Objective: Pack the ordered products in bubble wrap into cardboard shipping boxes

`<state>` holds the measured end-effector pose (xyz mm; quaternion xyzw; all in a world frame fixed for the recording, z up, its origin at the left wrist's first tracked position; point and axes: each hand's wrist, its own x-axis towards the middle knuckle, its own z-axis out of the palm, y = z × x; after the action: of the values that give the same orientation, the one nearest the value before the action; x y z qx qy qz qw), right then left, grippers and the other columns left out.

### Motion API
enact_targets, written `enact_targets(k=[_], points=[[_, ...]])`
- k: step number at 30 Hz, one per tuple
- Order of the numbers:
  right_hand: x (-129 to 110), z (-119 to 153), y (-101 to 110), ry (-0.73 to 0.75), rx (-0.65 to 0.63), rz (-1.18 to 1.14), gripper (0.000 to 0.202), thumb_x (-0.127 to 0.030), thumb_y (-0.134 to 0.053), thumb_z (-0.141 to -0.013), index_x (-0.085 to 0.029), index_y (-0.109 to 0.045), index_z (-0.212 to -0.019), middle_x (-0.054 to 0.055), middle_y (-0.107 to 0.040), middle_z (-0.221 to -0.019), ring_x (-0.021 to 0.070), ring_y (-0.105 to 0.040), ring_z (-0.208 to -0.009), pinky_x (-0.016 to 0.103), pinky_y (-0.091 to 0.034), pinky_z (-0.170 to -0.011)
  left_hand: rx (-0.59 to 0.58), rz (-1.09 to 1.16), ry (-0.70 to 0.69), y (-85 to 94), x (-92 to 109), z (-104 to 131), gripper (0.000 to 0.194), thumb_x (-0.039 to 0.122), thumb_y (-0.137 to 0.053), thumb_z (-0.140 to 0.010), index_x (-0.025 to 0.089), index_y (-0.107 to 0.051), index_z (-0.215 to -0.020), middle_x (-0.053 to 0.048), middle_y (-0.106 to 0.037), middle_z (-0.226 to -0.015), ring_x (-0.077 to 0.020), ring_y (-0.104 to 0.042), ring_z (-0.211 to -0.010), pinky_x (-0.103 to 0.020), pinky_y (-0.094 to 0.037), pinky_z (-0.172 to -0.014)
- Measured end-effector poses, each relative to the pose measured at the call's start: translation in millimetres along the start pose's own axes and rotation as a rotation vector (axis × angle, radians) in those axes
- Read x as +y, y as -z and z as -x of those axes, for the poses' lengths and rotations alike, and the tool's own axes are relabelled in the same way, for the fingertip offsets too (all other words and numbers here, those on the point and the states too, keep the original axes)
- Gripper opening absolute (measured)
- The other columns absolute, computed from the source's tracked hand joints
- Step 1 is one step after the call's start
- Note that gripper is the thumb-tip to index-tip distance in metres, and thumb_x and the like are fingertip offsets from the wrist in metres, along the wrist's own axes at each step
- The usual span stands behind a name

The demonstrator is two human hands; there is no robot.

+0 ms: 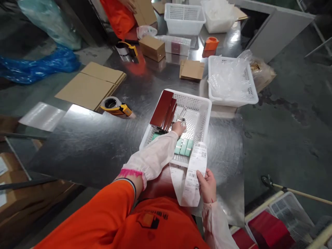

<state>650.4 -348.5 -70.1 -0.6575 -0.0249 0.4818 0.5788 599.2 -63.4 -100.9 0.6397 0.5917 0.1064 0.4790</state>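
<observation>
My left hand reaches into a white perforated plastic basket, its fingers closed at a small clear bottle with a dark part on it. Another slim clear item lies just beyond. Dark red boxes stand along the basket's left side, beside that hand. Several small green boxes lie at the near end, partly covered by my sleeve. In my right hand, a long strip of printed labels is pinched between thumb and fingers. It hangs over the basket's near right corner.
Flat cardboard and a tape dispenser lie left on the metal table. Farther back are a brown box, an orange tape dispenser and a basket of plastic wrap. Another person's orange clothing shows behind.
</observation>
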Motion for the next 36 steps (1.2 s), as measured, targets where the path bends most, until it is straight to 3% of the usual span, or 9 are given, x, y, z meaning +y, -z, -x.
enact_targets(k=[4, 8, 11, 15, 17, 20, 24, 28, 36], points=[[1.7, -1.1, -0.7, 0.000, 0.016, -0.008, 0.058, -0.048, -0.089, -0.055, -0.021, -0.057, -0.095, 0.004, -0.076, -0.077, 0.0257, -0.074, -0.075, 0.037, -0.060, -0.070, 0.046, -0.086, -0.212, 19.1, 10.4, 33.6, 0.032, 0.011, -0.065, -0.080, 0.017, -0.069, -0.111, -0.012, -0.067, -0.120, -0.0250, -0.059, -0.118, -0.034, -0.043, -0.105], [0.6, -1.4, -2.3, 0.011, 0.008, -0.003, 0.057, -0.049, -0.088, -0.055, -0.021, -0.057, -0.093, 0.003, -0.076, -0.075, 0.0247, -0.073, -0.069, 0.037, -0.060, -0.066, 0.337, -0.303, -0.518, 75.7, 24.8, 54.8, 0.039, 0.021, -0.062, -0.084, 0.017, -0.062, -0.123, -0.014, -0.057, -0.134, -0.0279, -0.051, -0.126, -0.039, -0.039, -0.110], [0.6, -1.8, -2.9, 0.036, -0.003, -0.011, 0.056, -0.048, -0.089, -0.054, -0.021, -0.057, -0.091, 0.003, -0.076, -0.074, 0.0243, -0.073, -0.068, 0.037, -0.060, -0.066, 0.463, -0.510, -0.376, 122.8, 38.7, 48.5, 0.067, 0.039, -0.073, -0.075, 0.014, -0.050, -0.133, -0.020, -0.051, -0.138, -0.0368, -0.049, -0.128, -0.047, -0.039, -0.108], [3.5, -3.4, -1.9, 0.050, 0.001, -0.011, 0.057, -0.050, -0.088, -0.053, -0.021, -0.057, -0.092, 0.002, -0.075, -0.071, 0.0239, -0.072, -0.065, 0.036, -0.060, -0.063, 0.156, -0.688, -0.108, 156.9, 44.9, 25.5, 0.091, 0.045, -0.080, -0.064, 0.016, -0.041, -0.140, -0.018, -0.066, -0.119, -0.0374, -0.062, -0.112, -0.042, -0.048, -0.095], [4.5, -4.3, -1.2, 0.051, 0.005, -0.008, 0.057, -0.050, -0.088, -0.054, -0.021, -0.057, -0.092, 0.002, -0.074, -0.071, 0.0236, -0.072, -0.065, 0.035, -0.059, -0.062, 0.109, -0.672, -0.118, 163.2, 40.0, 15.3, 0.089, 0.044, -0.081, -0.062, 0.018, -0.042, -0.139, -0.016, -0.067, -0.119, -0.0358, -0.064, -0.110, -0.039, -0.048, -0.094], [4.1, -5.5, -0.4, 0.051, -0.001, -0.011, 0.055, -0.048, -0.088, -0.054, -0.021, -0.058, -0.092, 0.003, -0.075, -0.072, 0.0245, -0.072, -0.066, 0.036, -0.059, -0.062, 0.161, -0.496, -0.154, 166.6, 29.3, 6.4, 0.074, 0.045, -0.079, -0.065, 0.018, -0.053, -0.130, -0.015, -0.067, -0.123, -0.0336, -0.063, -0.113, -0.037, -0.048, -0.096], [2.2, -6.9, 0.2, 0.040, 0.001, -0.003, 0.057, -0.048, -0.089, -0.053, -0.021, -0.058, -0.093, 0.003, -0.075, -0.073, 0.0252, -0.072, -0.066, 0.036, -0.059, -0.062, 0.141, 0.002, -0.103, 163.3, 26.5, 5.8, 0.047, 0.038, -0.074, -0.074, 0.016, -0.064, -0.115, -0.011, -0.073, -0.109, -0.0263, -0.070, -0.098, -0.035, -0.054, -0.088], [2.4, -8.5, 0.8, 0.026, -0.004, -0.027, 0.059, -0.048, -0.090, -0.051, -0.022, -0.058, -0.092, 0.003, -0.075, -0.072, 0.0249, -0.072, -0.065, 0.036, -0.060, -0.062, 0.050, 0.446, -0.020, 157.3, 39.4, 13.4, 0.037, 0.028, -0.073, -0.078, 0.013, -0.065, -0.111, -0.010, -0.074, -0.097, -0.0202, -0.071, -0.080, -0.031, -0.058, -0.075], [3.6, -9.0, 1.0, 0.051, -0.011, -0.015, 0.058, -0.048, -0.088, -0.054, -0.020, -0.059, -0.096, 0.004, -0.075, -0.072, 0.0240, -0.072, -0.063, 0.034, -0.058, -0.059, 0.042, 0.478, 0.075, 160.7, 51.1, 27.1, 0.031, 0.026, -0.075, -0.078, 0.014, -0.066, -0.105, -0.004, -0.072, -0.078, -0.0163, -0.069, -0.069, -0.026, -0.057, -0.067]])
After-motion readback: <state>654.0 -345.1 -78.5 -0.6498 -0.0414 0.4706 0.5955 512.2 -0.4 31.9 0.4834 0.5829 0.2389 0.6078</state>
